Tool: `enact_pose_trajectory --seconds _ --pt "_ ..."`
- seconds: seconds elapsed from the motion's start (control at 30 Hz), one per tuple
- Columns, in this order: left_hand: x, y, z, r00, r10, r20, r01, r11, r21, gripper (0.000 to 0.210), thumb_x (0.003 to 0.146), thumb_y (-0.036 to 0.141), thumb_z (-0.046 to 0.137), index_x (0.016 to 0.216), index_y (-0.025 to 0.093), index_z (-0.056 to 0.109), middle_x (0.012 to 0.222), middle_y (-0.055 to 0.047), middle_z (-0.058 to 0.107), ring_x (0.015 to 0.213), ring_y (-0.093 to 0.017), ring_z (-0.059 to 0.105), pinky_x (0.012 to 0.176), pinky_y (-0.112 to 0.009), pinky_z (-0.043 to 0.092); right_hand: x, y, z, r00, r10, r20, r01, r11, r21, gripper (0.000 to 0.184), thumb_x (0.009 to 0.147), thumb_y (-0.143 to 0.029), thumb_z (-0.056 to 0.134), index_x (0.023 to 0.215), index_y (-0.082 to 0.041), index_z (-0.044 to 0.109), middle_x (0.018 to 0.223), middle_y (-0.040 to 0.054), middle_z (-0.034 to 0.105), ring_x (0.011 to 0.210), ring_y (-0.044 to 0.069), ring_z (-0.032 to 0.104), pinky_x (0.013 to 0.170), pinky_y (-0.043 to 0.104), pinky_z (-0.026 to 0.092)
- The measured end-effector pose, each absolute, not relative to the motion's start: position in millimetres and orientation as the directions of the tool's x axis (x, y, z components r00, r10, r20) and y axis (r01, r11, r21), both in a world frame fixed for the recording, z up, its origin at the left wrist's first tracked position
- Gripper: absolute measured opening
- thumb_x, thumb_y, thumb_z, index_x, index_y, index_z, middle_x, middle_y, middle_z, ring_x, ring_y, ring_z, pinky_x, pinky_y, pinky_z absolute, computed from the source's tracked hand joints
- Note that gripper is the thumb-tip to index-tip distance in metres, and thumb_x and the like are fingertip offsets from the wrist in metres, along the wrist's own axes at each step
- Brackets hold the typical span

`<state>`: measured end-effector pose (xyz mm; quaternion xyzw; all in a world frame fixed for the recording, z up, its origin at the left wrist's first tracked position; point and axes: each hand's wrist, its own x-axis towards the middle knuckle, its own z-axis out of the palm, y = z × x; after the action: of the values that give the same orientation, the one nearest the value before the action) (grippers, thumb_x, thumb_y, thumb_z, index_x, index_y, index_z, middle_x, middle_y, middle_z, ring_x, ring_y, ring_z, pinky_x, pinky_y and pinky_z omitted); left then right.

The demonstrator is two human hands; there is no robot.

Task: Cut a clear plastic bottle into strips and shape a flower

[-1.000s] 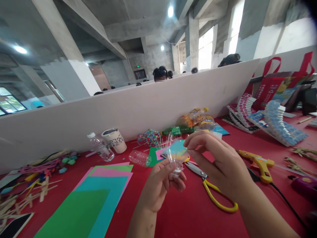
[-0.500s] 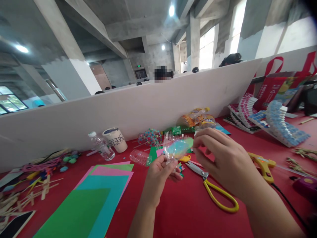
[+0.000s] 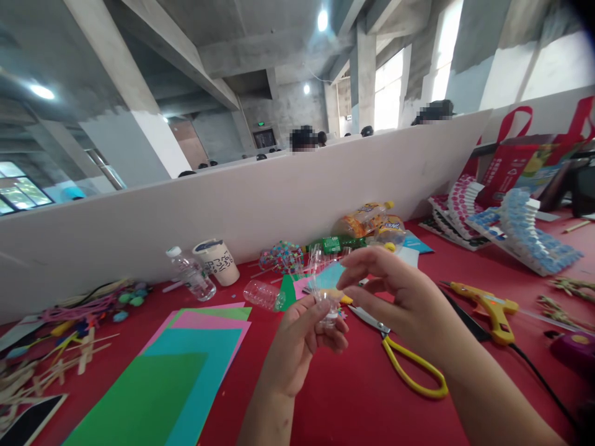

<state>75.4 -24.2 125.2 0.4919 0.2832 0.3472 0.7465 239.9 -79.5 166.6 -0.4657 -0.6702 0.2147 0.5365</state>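
One clear, strip-cut plastic piece [image 3: 329,305] clamped in left hand [image 3: 301,337]; right hand [image 3: 395,296] curled beside it (can't tell from here if gripping); yellow-handled scissors [image 3: 385,341] lie near.

The person's bare left forearm rises from below the clear plastic piece [image 3: 329,303], and the left hand [image 3: 304,328] grips that piece near its base, thumb laid across the near side, fingers curled beneath with their tips showing at its right. The right forearm slants in from the lower right; the right hand [image 3: 395,294], back uppermost and fingers bent, lies just right of the piece, contact with it unclear.
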Motion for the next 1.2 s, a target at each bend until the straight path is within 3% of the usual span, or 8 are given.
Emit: enact_pose_trajectory --seconds 0.1,0.3,0.53,0.7,0.9,1.13,1.2 --pt "75 -25 127 0.586 0.805 -0.091 -0.233 0.275 0.933 0.024 0.083 0.036 0.058 0.088 0.013 0.057 0.065 -0.005 0.066 0.049 -0.012 0.060 0.049 -0.020 0.044 237 -77 167 -0.027 0.837 0.547 0.510 0.482 -0.712 0.010 0.085 -0.013 0.054 0.083 -0.022 0.057 0.080 -0.0014 0.060 0.072 0.011 0.057 0.064 0.023 0.048" --pt "76 -26 129 0.575 0.814 -0.088 -0.221 0.257 0.941 0.027 0.083 0.039 0.058 0.089 0.013 0.057 0.067 -0.005 0.065 0.050 -0.012 0.059 0.050 -0.021 0.043 230 -74 162 0.035 0.764 0.644 0.637 0.479 -0.603 0.009 0.083 -0.012 0.053 0.081 -0.020 0.056 0.077 -0.0005 0.058 0.068 0.012 0.053 0.061 0.024 0.045" --pt "76 -28 132 0.561 0.824 -0.083 -0.171 0.213 0.962 0.027 0.083 0.040 0.058 0.086 0.013 0.055 0.065 -0.003 0.063 0.051 -0.012 0.059 0.051 -0.022 0.044 229 -76 166 0.036 0.821 0.570 0.588 0.443 -0.677 0.008 0.085 -0.019 0.052 0.081 -0.021 0.058 0.075 -0.0010 0.058 0.066 0.012 0.053 0.059 0.024 0.044" --pt "79 -33 134 0.487 0.872 -0.052 -0.104 0.117 0.988 0.026 0.082 0.038 0.059 0.088 0.013 0.055 0.067 -0.003 0.062 0.052 -0.012 0.059 0.054 -0.024 0.046 229 -77 166 0.052 0.876 0.479 0.516 0.387 -0.764 0.010 0.081 -0.013 0.050 0.081 -0.021 0.055 0.068 -0.0041 0.054 0.059 0.010 0.049 0.053 0.022 0.040" --pt "79 -31 134 0.446 0.895 -0.022 -0.071 0.059 0.996 0.027 0.080 0.038 0.061 0.089 0.013 0.056 0.065 -0.002 0.061 0.052 -0.013 0.060 0.053 -0.024 0.046 236 -77 166 0.047 0.874 0.483 0.541 0.384 -0.748 0.017 0.077 -0.006 0.045 0.079 -0.021 0.054 0.068 -0.0048 0.050 0.059 0.010 0.045 0.052 0.022 0.037" --pt "77 -28 130 0.459 0.888 -0.021 -0.061 0.055 0.997 0.026 0.081 0.038 0.060 0.088 0.014 0.056 0.067 -0.001 0.061 0.054 -0.013 0.061 0.056 -0.026 0.048 236 -74 167 0.042 0.915 0.401 0.602 0.297 -0.741 0.011 0.080 -0.015 0.051 0.071 -0.021 0.049 0.062 -0.0058 0.046 0.057 0.009 0.040 0.050 0.022 0.032" --pt "78 -28 129 0.463 0.886 -0.028 -0.060 0.063 0.996 0.026 0.081 0.038 0.060 0.088 0.014 0.055 0.068 -0.001 0.061 0.054 -0.013 0.061 0.056 -0.026 0.048 235 -72 165 0.049 0.893 0.447 0.643 0.314 -0.699 0.015 0.081 -0.015 0.051 0.067 -0.020 0.048 0.061 -0.0053 0.044 0.056 0.009 0.038 0.050 0.022 0.031"
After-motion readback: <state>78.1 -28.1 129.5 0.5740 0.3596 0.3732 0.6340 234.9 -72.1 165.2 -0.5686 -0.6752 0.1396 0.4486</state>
